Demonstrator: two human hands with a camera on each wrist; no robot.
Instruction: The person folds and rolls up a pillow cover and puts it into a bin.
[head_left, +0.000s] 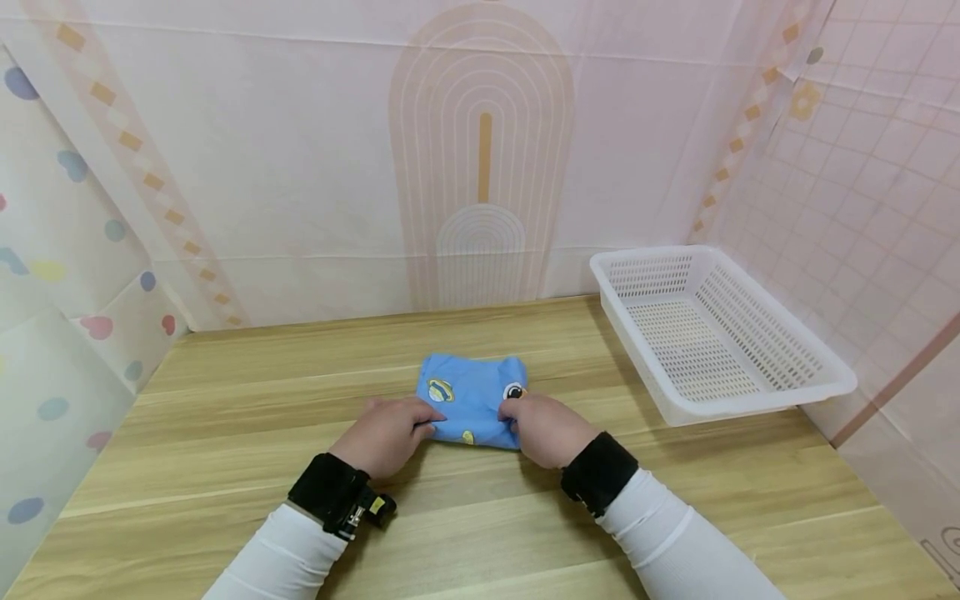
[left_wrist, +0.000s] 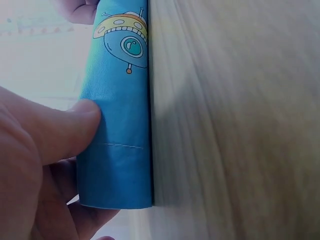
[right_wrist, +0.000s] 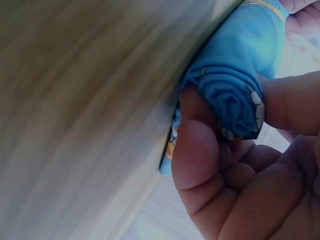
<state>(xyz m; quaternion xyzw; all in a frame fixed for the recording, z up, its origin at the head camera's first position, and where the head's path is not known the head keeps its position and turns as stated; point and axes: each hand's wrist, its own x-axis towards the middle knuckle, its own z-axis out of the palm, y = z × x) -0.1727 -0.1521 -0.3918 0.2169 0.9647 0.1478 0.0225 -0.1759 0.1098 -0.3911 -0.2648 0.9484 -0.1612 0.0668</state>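
Observation:
A blue cloth [head_left: 471, 390] printed with cartoon space pictures lies on the wooden table, its near edge rolled up. My left hand [head_left: 386, 435] holds the left end of that edge. In the left wrist view the thumb [left_wrist: 82, 122] lies on the smooth blue roll [left_wrist: 117, 170], with fingers behind it. At the other end, my right hand [head_left: 553, 429] pinches the roll. The right wrist view shows its layers coiled in a spiral [right_wrist: 235, 107] between thumb and fingers. What kind of cloth item it is, I cannot tell.
A white plastic basket [head_left: 757, 408] with slotted sides stands at the table's back right, with nothing seen inside it. Patterned sheets [head_left: 300, 167] hang behind the wooden table [head_left: 480, 533] and along both sides. Black straps [head_left: 600, 473] circle both wrists.

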